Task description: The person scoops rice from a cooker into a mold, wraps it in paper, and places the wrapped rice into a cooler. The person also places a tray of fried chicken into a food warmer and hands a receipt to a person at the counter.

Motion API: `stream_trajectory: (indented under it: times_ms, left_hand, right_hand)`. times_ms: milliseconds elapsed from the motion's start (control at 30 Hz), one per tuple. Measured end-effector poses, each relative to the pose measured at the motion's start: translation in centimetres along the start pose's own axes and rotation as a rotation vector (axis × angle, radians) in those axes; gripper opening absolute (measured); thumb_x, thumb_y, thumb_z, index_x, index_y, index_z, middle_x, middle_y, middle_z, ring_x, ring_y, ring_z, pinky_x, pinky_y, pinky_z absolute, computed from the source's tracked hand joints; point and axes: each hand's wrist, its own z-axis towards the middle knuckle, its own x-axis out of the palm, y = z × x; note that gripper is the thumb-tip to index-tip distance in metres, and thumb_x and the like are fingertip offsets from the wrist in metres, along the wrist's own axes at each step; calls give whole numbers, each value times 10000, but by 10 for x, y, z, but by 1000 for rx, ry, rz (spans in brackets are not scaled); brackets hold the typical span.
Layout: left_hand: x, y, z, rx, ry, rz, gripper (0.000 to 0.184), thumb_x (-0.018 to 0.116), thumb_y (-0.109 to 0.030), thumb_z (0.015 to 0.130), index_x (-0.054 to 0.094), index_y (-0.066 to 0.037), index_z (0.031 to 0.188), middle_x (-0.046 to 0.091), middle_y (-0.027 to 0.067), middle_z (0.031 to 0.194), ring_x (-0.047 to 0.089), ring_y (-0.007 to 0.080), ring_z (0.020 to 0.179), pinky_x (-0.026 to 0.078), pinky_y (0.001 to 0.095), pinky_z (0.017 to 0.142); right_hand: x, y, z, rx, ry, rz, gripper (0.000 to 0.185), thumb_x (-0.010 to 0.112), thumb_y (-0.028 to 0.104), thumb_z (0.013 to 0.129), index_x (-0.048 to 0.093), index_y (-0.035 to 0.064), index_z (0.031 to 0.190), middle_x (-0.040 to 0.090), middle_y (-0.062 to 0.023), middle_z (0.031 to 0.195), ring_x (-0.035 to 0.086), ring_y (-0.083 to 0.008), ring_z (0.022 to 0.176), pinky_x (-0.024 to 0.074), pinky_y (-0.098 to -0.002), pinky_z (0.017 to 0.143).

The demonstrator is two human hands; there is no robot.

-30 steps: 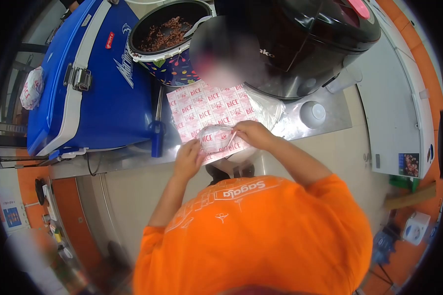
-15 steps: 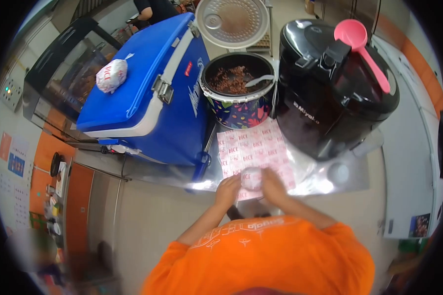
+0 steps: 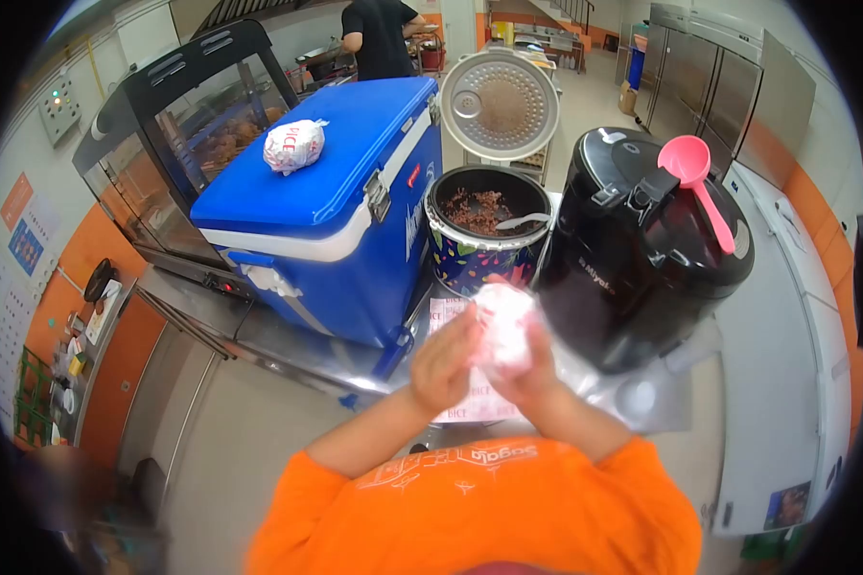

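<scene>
A round bundle wrapped in white paper with pink print (image 3: 504,324) is raised toward me between my two hands, above the counter. My left hand (image 3: 444,360) presses its left side with the fingers curved. On the right side my right hand (image 3: 531,372) grips it, slightly blurred. Printed wrapping paper (image 3: 470,410) lies flat below, partly hidden by hands and bundle. Just beyond is an open pot with a flowery outside (image 3: 455,257), holding reddish-brown food (image 3: 472,211) and a pale spoon (image 3: 524,221).
At left stands a blue cooler (image 3: 336,278) with another wrapped bundle (image 3: 294,146) on its lid. A black cooker (image 3: 633,278) at right carries a pink ladle (image 3: 700,187). Behind are a glass display case (image 3: 187,125) and a person in black (image 3: 378,43).
Both hands have lifted the wrapped bundle off the printed paper and brought it up. The camera view has tilted upward, showing more of the room and the person at the back.
</scene>
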Motion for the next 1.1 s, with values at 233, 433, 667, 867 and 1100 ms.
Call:
stream_trajectory:
  times_ms: [233,433,667,867,1100]
  left_hand:
    - [8,22,25,-213,149,163,1006,360,-660,822,-39,77,1380,-85,302,1440,-123,461,1326,-134,593,983]
    - [-19,46,24,-220,569,548,824,503,-566,808,200,-95,1413,-6,288,1446,-33,513,1303,-74,661,954]
    - [-20,122,-124,-299,1200,196,645,522,-502,827,351,-190,1365,140,178,1465,130,370,1349,112,627,1020]
    - [-12,151,-157,-287,1274,278,659,432,-559,845,288,-219,1391,152,140,1472,168,317,1350,157,652,995]
    - [-12,153,-144,-411,1124,54,567,569,-389,818,415,-155,1311,248,146,1432,228,347,1317,142,659,986]
  right_hand:
    - [13,-8,57,108,-141,-143,590,548,415,841,361,80,1290,473,-96,1234,507,-213,1089,411,-386,941]
    - [37,16,192,-168,-98,-739,463,510,397,867,464,62,1185,594,-37,963,569,-139,793,434,-264,660]
    - [31,2,372,322,-3,-1951,767,628,625,651,631,-48,1020,615,-186,1050,589,-245,956,423,-298,849]
    - [6,5,396,-35,-156,-2029,845,248,771,766,557,119,1204,262,-241,1408,263,-425,1287,151,-584,1028]
    - [-102,89,249,624,-302,-2944,334,598,315,793,648,96,1041,641,-69,1040,561,-259,1043,330,-514,902]
